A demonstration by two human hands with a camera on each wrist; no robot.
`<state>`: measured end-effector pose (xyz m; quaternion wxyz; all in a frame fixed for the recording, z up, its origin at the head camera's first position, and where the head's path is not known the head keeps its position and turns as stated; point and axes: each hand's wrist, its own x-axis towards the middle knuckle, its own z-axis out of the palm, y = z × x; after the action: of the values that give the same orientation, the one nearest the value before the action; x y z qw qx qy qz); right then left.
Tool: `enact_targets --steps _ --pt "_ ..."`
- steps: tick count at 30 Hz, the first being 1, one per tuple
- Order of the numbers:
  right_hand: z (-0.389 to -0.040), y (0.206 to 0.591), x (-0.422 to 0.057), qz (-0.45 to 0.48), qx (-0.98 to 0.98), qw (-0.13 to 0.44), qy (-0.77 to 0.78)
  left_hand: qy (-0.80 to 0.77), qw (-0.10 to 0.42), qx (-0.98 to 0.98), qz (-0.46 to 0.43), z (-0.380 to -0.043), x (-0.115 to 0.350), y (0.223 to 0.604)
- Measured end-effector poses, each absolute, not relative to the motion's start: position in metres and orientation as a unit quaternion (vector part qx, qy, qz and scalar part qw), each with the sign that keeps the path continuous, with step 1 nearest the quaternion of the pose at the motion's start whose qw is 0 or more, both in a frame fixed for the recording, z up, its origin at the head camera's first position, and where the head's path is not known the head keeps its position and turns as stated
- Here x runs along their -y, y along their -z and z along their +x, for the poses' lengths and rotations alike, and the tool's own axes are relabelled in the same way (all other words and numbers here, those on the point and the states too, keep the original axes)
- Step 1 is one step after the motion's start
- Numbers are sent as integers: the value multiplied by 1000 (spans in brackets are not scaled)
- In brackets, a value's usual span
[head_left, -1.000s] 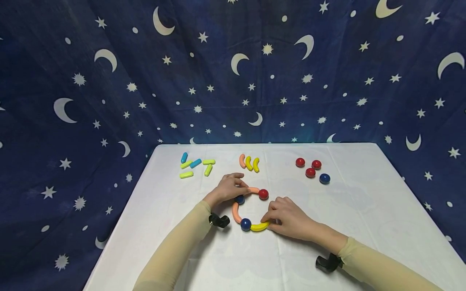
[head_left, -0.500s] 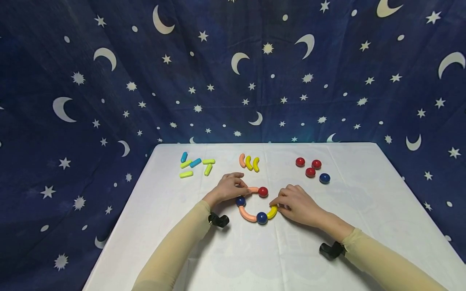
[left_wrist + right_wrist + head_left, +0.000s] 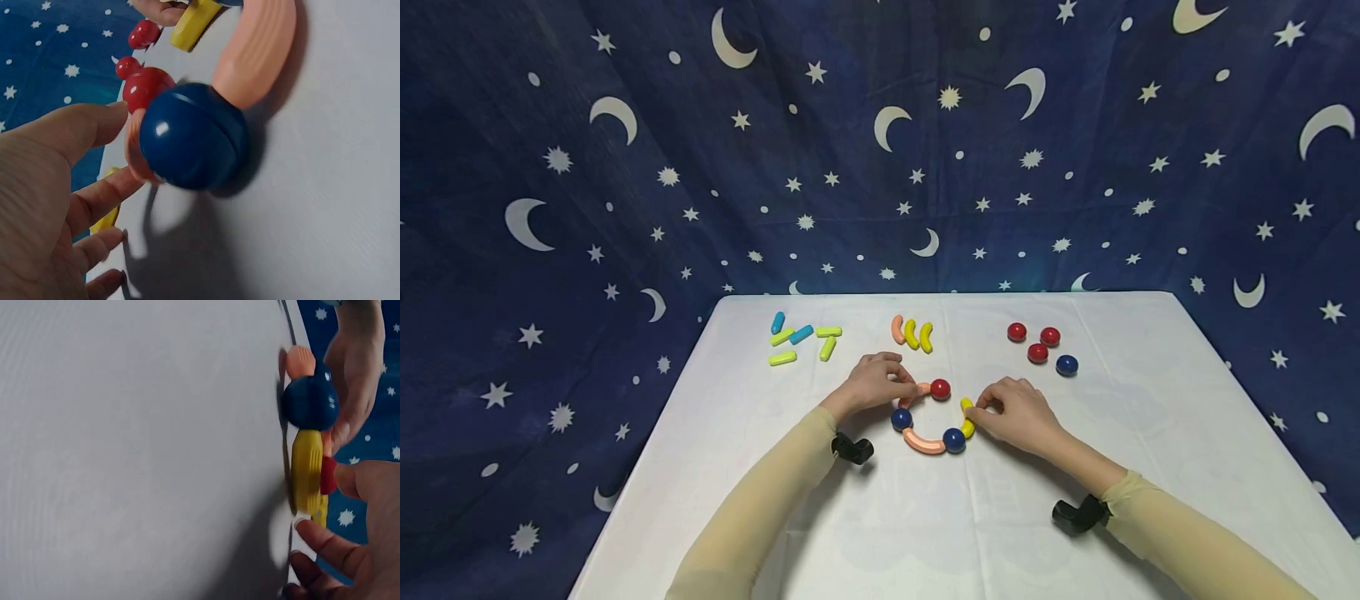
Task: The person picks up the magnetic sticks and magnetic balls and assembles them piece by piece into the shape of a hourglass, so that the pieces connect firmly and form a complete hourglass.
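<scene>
My left hand (image 3: 874,383) pinches a salmon-pink curved rod (image 3: 134,150) between thumb and forefinger; the fingers partly cover it. A red ball (image 3: 940,389) sits at this rod's right end and a dark blue ball (image 3: 902,419) at its near end. From that blue ball a second salmon curved rod (image 3: 923,445) runs to another blue ball (image 3: 953,440). My right hand (image 3: 1017,412) pinches a yellow curved rod (image 3: 967,427) joined to that ball. The chain forms a ring on the white table, with a gap between the yellow rod's upper end and the red ball.
Several short blue and lime rods (image 3: 782,358) lie at the back left. Behind the ring are a salmon and two yellow curved rods (image 3: 912,335). Three red balls (image 3: 1037,353) and a blue ball (image 3: 1067,365) stand at the back right. A star-patterned cloth (image 3: 850,233) hangs behind the table.
My right hand has moved away from me and slightly right, swinging the yellow rod upright and bending the chain into a tighter ring. The left hand has stayed nearly in place.
</scene>
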<state>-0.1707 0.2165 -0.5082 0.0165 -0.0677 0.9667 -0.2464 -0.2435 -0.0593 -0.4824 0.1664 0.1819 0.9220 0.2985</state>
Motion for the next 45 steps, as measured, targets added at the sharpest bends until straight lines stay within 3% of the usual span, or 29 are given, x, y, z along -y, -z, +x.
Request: enact_targets --steps 12,32,45 --pt "-180 498 -202 -23 -975 63 211 -261 165 -932 188 -246 44 483" --pt "-197 503 -204 10 -956 39 290 -265 118 -939 183 -233 37 487" --pt "-198 504 -198 8 -950 46 308 -294 119 -931 179 -232 39 488"
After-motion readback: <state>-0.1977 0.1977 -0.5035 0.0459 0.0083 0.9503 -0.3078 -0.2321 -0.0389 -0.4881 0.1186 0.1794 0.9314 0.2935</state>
